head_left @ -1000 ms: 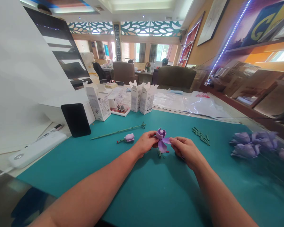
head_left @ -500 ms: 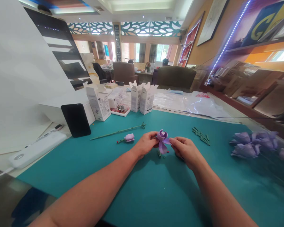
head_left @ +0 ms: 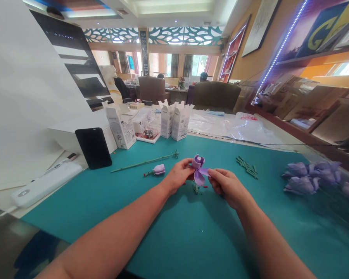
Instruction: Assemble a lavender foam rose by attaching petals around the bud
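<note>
A purple toy flower with spread lower petals is held between my two hands above the mat. My left hand is closed on its left side, near the base of the bud. The thumb and fingers of my right hand pinch a petal that sticks out to the right. Below the flower lie small green pieces and a tiny red piece. Left of my left hand a light purple flower bud lies on its side, with a short green and red stem end.
On the green mat lie a long green stem, a pile of short green sticks and several purple flowers at right. Open white boxes, a black phone and a white power strip border it.
The flower has risen slightly and tilted in my hands, showing more of the small pieces beneath. My grip on both sides stays about the same.
</note>
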The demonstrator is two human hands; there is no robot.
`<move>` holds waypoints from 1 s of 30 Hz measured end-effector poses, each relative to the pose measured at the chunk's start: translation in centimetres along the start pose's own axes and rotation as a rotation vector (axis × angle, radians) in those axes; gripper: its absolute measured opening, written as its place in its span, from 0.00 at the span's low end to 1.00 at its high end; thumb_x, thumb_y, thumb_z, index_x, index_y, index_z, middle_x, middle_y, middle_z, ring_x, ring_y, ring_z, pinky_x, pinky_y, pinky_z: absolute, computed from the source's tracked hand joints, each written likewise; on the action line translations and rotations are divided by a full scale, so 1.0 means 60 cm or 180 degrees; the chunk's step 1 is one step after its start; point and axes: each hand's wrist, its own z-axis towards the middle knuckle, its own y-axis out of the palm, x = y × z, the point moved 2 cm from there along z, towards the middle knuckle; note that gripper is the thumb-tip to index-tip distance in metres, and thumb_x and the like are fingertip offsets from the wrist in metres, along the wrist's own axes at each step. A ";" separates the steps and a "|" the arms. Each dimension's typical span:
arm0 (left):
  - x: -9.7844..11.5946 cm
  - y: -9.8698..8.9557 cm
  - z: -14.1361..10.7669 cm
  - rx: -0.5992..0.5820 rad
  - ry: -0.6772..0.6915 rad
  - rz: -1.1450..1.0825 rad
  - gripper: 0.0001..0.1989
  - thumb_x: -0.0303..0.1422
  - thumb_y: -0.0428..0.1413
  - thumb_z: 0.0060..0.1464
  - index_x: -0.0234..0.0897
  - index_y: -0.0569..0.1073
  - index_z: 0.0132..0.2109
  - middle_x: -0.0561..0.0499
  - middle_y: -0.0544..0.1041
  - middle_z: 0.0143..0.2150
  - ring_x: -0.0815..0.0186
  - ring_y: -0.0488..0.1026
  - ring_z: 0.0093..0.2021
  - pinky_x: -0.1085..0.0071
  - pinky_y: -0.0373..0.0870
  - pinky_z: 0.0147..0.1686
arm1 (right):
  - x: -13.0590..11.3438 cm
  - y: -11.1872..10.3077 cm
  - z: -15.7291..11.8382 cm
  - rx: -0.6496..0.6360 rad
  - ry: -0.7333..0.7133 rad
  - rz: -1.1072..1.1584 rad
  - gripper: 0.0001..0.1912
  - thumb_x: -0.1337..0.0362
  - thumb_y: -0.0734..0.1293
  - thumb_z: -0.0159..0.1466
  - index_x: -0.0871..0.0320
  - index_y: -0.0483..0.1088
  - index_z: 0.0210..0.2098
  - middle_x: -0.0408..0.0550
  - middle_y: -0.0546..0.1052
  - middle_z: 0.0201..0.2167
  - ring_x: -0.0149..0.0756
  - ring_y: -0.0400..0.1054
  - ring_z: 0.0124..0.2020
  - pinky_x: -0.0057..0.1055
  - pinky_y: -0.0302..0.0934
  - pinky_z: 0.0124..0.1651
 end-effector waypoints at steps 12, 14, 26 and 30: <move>-0.003 -0.005 0.003 -0.0009 -0.0070 -0.0001 0.19 0.37 0.61 0.44 0.35 0.74 0.44 0.55 0.72 0.28 0.73 0.67 0.26 0.74 0.65 0.32 | -0.001 0.009 -0.003 -0.0256 0.0164 0.0078 0.23 0.45 0.71 0.49 0.59 0.65 0.21 0.37 0.62 0.14 0.22 0.50 0.15 0.24 0.42 0.19; -0.001 -0.004 0.004 0.0009 -0.0051 -0.0005 0.17 0.36 0.61 0.44 0.34 0.75 0.42 0.56 0.71 0.27 0.73 0.66 0.25 0.75 0.65 0.31 | -0.003 0.006 -0.005 -0.0244 0.0138 -0.0036 0.23 0.44 0.70 0.50 0.59 0.66 0.22 0.37 0.63 0.14 0.22 0.51 0.15 0.24 0.43 0.19; 0.003 -0.013 0.010 0.0293 -0.0329 -0.0079 0.13 0.29 0.58 0.40 0.35 0.74 0.37 0.54 0.73 0.26 0.72 0.67 0.24 0.74 0.62 0.27 | -0.002 -0.156 0.008 0.1085 -0.0128 -0.2306 0.09 0.57 0.69 0.48 0.55 0.71 0.19 0.43 0.71 0.18 0.34 0.62 0.22 0.30 0.53 0.26; 0.004 -0.014 0.010 0.0308 -0.0382 -0.0019 0.13 0.28 0.57 0.40 0.34 0.74 0.38 0.53 0.73 0.26 0.72 0.66 0.24 0.74 0.61 0.27 | 0.006 -0.167 0.006 0.0478 0.0276 -0.2776 0.05 0.61 0.70 0.46 0.54 0.74 0.23 0.46 0.76 0.24 0.38 0.67 0.28 0.30 0.55 0.29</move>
